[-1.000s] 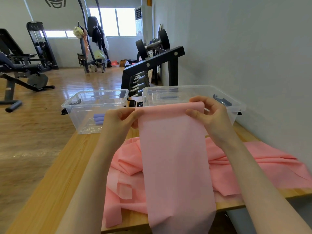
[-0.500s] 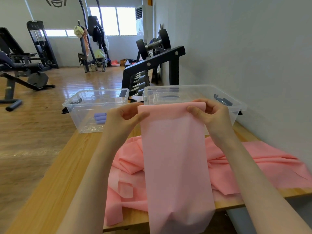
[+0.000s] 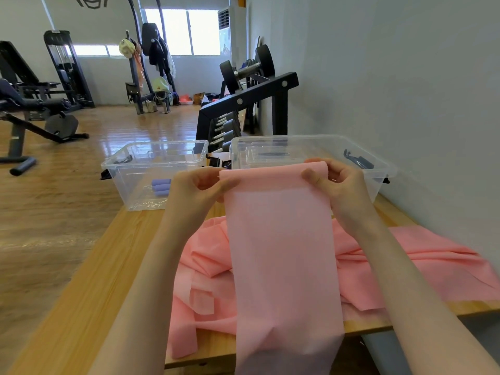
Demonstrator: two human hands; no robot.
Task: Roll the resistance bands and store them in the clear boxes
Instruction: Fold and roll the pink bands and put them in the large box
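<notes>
Head view of a gym bench top. At centre frame, a pink resistance band [image 3: 281,239] is held up by its top edge, which is folded over into a narrow first turn; the rest of the strip hangs straight down past the near edge of the wooden table [image 3: 89,293] toward the bottom of the frame. The left hand [image 3: 197,185] pinches the left end of the folded edge between thumb and curled fingers; the right hand [image 3: 338,180] pinches the right end in the same manner, thumb on the near face and fingers behind. Below and behind the hanging strip, a loose heap of pink bands [image 3: 405,269] lies crumpled on the table, spreading from lower centre to the right edge of the frame, with one strip end draped over the near table edge at lower centre. Two clear boxes stand side by side at the far end of the table, just above the hands: the left clear box [image 3: 151,163], left of centre, holds purple rolled bands [image 3: 161,186] on its floor beside its near right wall; the right clear box [image 3: 311,147], right of centre beside the grey wall, has a clear lid inside it, and any other contents cannot be made out. A black dumbbell rack [image 3: 249,104] stands behind the boxes at upper centre, and weight machines [image 3: 40,90] occupy the wooden floor at upper left
</notes>
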